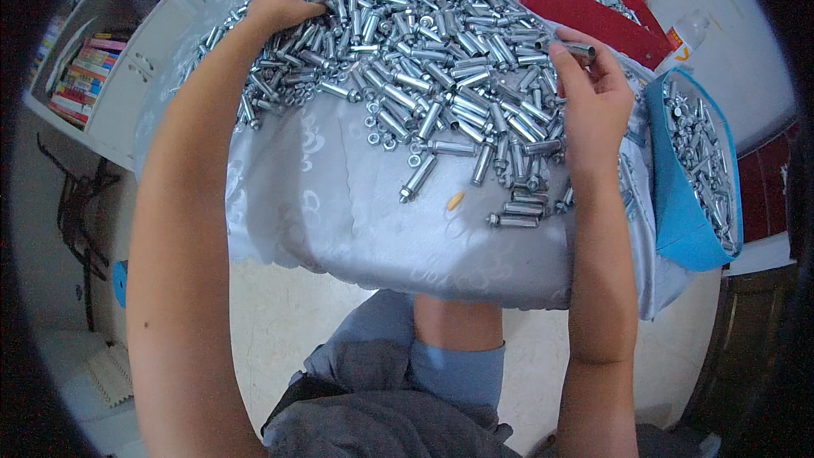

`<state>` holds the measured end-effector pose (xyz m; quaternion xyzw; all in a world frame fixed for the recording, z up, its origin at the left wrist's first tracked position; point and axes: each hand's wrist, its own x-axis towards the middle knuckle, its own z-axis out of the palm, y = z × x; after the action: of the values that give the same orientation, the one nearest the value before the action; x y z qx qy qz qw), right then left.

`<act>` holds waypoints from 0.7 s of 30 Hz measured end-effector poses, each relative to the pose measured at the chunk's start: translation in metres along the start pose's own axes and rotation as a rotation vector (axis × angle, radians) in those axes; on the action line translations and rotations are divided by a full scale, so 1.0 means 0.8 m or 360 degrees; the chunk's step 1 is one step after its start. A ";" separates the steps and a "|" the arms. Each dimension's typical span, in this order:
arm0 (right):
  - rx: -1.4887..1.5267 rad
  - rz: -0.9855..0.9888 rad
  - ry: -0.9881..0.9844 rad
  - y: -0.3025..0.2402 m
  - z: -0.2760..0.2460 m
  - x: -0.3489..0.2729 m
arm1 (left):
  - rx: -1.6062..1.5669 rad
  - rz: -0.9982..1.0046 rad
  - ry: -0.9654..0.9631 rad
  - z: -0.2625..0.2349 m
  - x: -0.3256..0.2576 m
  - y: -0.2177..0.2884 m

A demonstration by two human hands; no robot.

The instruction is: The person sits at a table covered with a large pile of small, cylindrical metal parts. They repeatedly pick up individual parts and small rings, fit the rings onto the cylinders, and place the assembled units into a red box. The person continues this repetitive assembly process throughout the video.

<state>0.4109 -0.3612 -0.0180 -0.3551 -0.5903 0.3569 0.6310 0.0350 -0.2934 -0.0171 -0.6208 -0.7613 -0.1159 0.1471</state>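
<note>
A large heap of silvery sleeve anchor bolts [475,106] and loose nuts [390,142] covers the far part of the table. My left hand [284,7] reaches to the heap's far left side. Its thumb and forefinger are apart among the bolts, with no held piece visible; its other fingers are hidden. On the right, my right hand [599,85] is raised above the heap's edge. Its thumb and fingers are closed on a metal sleeve [580,50], whose round open end shows. Below it, a few anchor bolts [519,220] lie near the table's front.
A red box [585,15] of metal parts stands at the far right. Nearer on the right, a blue container [678,212] holds more bolts. A clear bottle [691,34] stands between them. A small yellowish piece [456,201] lies on the silvery tablecloth [365,203].
</note>
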 end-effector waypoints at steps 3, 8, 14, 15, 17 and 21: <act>0.0040 0.0005 -0.0018 -0.001 0.000 0.002 | -0.0110 -0.0120 -0.0167 -0.011 -0.004 0.008; 0.0095 0.0007 0.0008 -0.002 -0.003 0.003 | -0.0084 -0.0073 0.0038 -0.001 0.000 0.001; 0.0111 0.0071 0.0003 -0.002 0.000 0.002 | -0.0247 -0.0121 0.0144 0.007 0.018 -0.020; 0.0091 0.0085 0.0000 -0.002 -0.001 0.003 | -0.0295 -0.0123 0.0129 0.004 0.018 -0.019; 0.0053 0.0111 -0.0011 -0.002 -0.003 0.003 | -0.0387 -0.0131 0.0099 -0.001 0.017 -0.018; 0.0079 0.0100 0.0005 -0.001 -0.001 0.003 | -0.0454 -0.0086 0.0309 0.003 0.026 -0.035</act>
<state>0.4119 -0.3596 -0.0161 -0.3582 -0.5688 0.3905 0.6290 0.0038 -0.2790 -0.0113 -0.6005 -0.7358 -0.2861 0.1271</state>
